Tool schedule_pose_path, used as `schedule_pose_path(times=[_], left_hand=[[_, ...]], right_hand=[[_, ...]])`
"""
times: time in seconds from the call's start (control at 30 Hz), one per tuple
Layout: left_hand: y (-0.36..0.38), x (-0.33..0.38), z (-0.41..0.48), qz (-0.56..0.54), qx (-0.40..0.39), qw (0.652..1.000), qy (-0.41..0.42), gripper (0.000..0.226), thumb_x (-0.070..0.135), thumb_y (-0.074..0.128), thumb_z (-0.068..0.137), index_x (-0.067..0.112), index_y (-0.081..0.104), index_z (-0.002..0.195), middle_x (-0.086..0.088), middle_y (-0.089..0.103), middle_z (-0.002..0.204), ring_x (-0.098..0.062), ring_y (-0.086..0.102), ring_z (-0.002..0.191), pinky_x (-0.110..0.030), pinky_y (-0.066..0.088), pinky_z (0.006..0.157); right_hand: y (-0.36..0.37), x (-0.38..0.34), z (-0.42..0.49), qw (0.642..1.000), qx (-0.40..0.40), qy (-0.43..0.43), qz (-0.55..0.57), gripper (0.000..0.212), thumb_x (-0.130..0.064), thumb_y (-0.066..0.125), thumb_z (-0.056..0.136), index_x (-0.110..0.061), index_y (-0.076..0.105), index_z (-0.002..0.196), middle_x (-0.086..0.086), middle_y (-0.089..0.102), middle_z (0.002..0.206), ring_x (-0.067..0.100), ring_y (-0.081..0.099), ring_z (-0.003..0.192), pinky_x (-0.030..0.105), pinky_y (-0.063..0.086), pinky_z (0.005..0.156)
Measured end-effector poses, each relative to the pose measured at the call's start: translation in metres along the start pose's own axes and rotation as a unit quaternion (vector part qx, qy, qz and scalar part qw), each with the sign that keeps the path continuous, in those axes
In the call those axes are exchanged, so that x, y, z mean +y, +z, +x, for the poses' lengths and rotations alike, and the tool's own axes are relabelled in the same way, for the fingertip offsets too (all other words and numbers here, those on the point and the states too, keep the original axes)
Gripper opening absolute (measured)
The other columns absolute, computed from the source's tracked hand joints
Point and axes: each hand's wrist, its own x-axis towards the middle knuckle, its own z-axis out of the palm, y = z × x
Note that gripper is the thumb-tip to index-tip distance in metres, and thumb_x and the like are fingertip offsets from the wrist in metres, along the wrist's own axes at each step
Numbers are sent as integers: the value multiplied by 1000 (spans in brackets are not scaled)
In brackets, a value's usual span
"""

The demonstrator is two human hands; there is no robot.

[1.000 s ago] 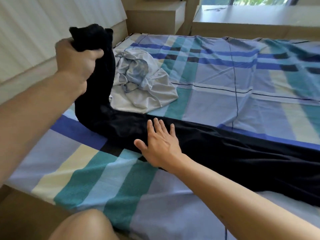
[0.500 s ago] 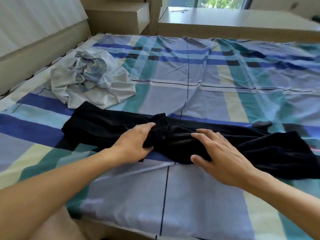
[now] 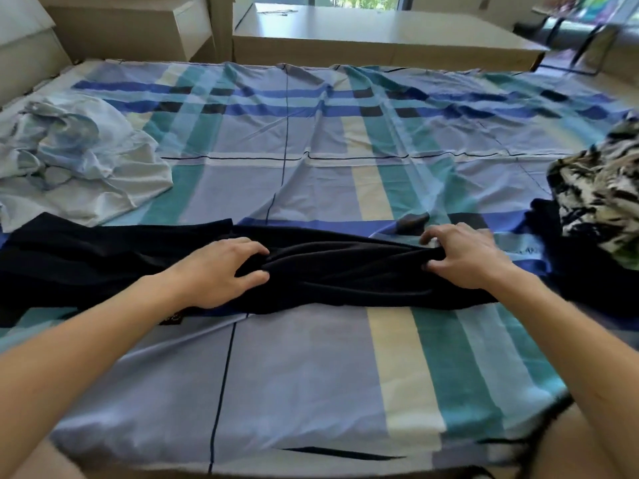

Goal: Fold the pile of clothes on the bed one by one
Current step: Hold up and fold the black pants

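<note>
Head view: left hand (image 3: 221, 271) and right hand (image 3: 463, 258) each grip one black garment (image 3: 345, 274).

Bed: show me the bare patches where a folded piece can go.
Widest free patch: the bed sheet between the black garment and the near edge. Another lies beyond the garment, between the crumpled pale clothes on the left and the patterned pile on the right. Crowded: the middle strip, where left hand and right hand hold the garment.
</note>
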Motion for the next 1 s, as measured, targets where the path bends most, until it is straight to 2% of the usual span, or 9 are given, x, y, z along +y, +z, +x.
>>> schedule_pose_path(times=[0.07,0.2,0.37,0.43,0.53,0.67,0.77,0.87,1.0], left_hand=[[-1,1,10,27,-18,999,-31,62,65,40,94,25,52,140,6,57,133,-18,53,126,-39,39,109],[-15,-6,23,86,-79,990,-82,85,90,8,77,33,63,108,12,64,111,-15,57,114,-42,35,104],[-15,-17,32,127,-27,987,-91,20,43,47,101,30,61,95,4,68,95,-26,62,109,-40,32,99],[-15,-19,38,62,48,994,-72,23,29,52,101,28,52,78,0,64,76,-34,65,94,-40,37,89],[-12,-19,51,26,146,986,-74,23,21,54,100,22,56,77,-18,70,84,-42,64,87,-44,41,80],[0,-21,78,90,222,959,-152,25,25,47,102,13,68,96,-22,71,91,-43,64,91,-46,36,88],[9,-18,86,163,162,949,-214,21,25,45,100,17,65,100,-14,71,98,-36,64,94,-44,32,90],[15,-1,83,205,216,941,-158,13,20,52,95,16,64,99,-10,66,102,-34,60,96,-45,33,89],[14,35,71,96,230,967,44,13,22,52,93,18,63,96,-5,60,101,-30,57,98,-46,44,89]], right_hand=[[-5,5,-2,1000,-1,2,-17,22,-28,68,83,-36,64,103,-2,67,112,25,56,115,42,33,95],[-7,20,-6,999,31,-26,24,31,-16,68,79,-30,64,106,-12,57,85,26,57,104,43,37,90],[-6,28,-1,991,63,-95,66,17,-38,76,80,-30,65,91,-7,51,93,16,46,100,42,34,90],[-6,29,3,988,81,-97,92,15,-39,74,84,-30,62,87,-5,53,95,17,47,99,42,35,92],[-7,29,11,980,121,-65,145,8,-30,70,89,-27,64,93,-3,60,95,24,58,99,45,44,93],[-3,41,19,987,45,72,136,59,-46,72,86,-17,53,135,11,59,128,30,56,121,45,46,104],[-1,50,15,965,-42,137,217,77,-55,79,76,-23,43,136,5,61,123,23,65,104,36,59,74],[-4,54,12,930,-85,149,326,67,-39,89,70,-25,46,120,-1,66,103,15,69,84,25,56,51],[-9,64,21,897,-62,130,419,57,-1,83,72,-13,58,122,13,73,106,29,72,95,49,59,89]])
